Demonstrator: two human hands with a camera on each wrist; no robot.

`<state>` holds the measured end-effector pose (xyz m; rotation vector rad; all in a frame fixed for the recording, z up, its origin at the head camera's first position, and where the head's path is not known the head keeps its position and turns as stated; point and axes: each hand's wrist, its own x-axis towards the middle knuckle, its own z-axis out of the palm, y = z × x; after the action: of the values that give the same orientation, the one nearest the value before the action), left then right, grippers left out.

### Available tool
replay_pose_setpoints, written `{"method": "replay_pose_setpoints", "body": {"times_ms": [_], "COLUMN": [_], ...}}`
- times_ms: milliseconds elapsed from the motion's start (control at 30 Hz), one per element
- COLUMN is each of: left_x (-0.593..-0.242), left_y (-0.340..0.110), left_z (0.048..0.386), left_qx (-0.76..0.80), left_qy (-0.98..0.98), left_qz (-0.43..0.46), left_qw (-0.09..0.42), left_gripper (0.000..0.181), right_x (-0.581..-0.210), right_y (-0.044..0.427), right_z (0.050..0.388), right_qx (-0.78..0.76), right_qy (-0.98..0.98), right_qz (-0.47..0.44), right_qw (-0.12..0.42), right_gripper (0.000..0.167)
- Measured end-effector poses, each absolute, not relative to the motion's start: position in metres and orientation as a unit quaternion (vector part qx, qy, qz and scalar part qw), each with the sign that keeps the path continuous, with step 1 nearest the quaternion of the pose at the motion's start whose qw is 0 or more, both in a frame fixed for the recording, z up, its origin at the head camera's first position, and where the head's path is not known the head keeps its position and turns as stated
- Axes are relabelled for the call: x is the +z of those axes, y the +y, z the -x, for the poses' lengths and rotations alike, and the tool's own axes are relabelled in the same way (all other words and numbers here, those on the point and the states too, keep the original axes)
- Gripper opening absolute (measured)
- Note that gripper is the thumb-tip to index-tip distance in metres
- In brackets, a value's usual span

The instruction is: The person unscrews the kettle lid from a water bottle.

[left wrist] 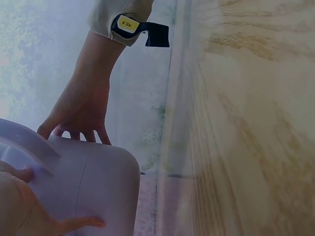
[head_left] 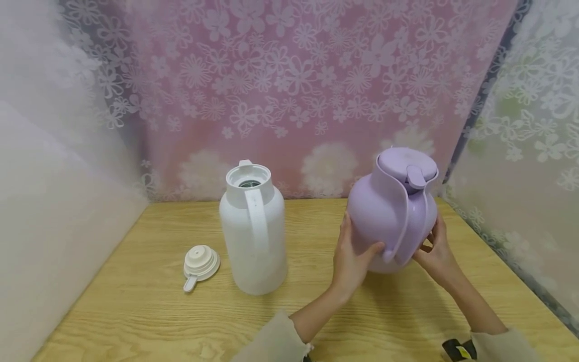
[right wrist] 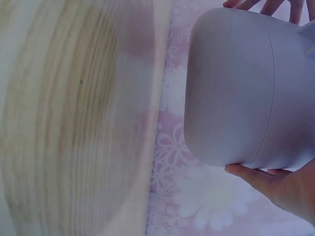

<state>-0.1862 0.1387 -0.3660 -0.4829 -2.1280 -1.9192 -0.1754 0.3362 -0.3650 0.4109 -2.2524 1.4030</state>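
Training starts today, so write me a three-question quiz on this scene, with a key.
1. True or false: the left hand and right hand both hold the purple jug.
2. Which jug is open at the top: A) purple, B) white?
3. Fill in: the loose lid lies on the ____.

Key:
1. True.
2. B, the white jug.
3. Table.

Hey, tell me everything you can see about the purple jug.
The purple jug looks like smooth plastic: a rounded body with a seam line, a curved handle facing the person, and a lid with a tab, seemingly closed. It is roughly upright, lifted clear of the wooden table, right of the white jug. The left hand and right hand hold opposite sides.
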Motion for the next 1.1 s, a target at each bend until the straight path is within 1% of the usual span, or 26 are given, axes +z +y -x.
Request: {"method": "replay_pose_setpoints", "body": {"times_ms": [500,767,1100], "left_x": [-0.374,-0.381,-0.388], "left_y": [0.13,0.128,0.125], "left_z": [0.179,0.177,0.177], "left_qx": [-0.669,-0.665,-0.667], "left_qy": [-0.72,-0.723,-0.721], "left_qz": [0.147,0.143,0.144], "left_qw": [0.109,0.122,0.12], "left_gripper": [0.09,0.089,0.089], "right_x": [-0.373,-0.379,-0.386], "right_y": [0.329,0.327,0.323], "right_z": [0.175,0.177,0.179], "right_qx": [0.499,0.5,0.501], "right_qy": [-0.826,-0.826,-0.829], "right_qz": [-0.154,-0.161,-0.153], "right_qw": [0.211,0.205,0.198], "right_gripper": [0.102,0.103,0.102]}}
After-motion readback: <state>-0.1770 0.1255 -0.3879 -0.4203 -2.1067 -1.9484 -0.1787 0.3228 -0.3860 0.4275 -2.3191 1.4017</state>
